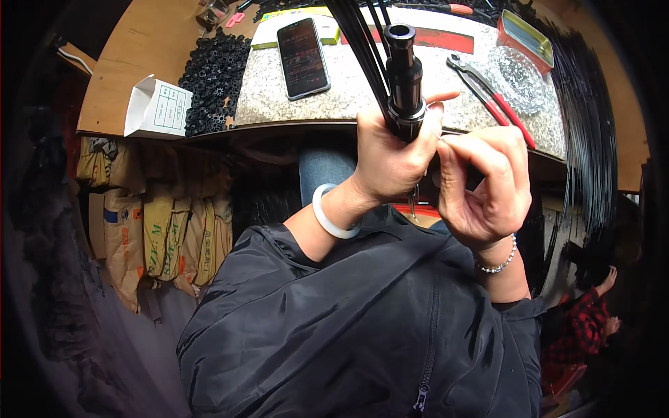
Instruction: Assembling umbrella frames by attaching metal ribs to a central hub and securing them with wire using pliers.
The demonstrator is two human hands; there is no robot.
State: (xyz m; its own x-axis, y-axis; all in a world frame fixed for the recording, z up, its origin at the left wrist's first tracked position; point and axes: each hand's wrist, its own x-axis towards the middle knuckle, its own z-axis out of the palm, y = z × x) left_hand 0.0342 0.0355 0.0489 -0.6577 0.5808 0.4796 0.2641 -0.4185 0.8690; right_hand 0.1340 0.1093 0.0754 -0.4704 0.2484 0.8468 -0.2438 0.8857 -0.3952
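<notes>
My left hand (387,167) is wrapped round a black umbrella frame (404,78), with its shiny tube end pointing up and away from me. Long thin black ribs (362,56) run alongside the tube toward the far edge. Close to my left thumb, my right hand (491,184) has its thumb and forefinger pinched together, the other fingers curled. Whatever lies in that pinch is too small to make out. Both hands are raised at the table's near edge. Red-handled pliers (491,101) lie on the speckled tabletop (265,104) beyond my right hand.
A phone (302,59), a glass dish (516,78) and an open tin (524,40) are on the table. At left stand a white box (159,110) and piled black parts (216,83). Thin black rods (589,125) hang at right. Another person's checked sleeve (585,324) shows lower right.
</notes>
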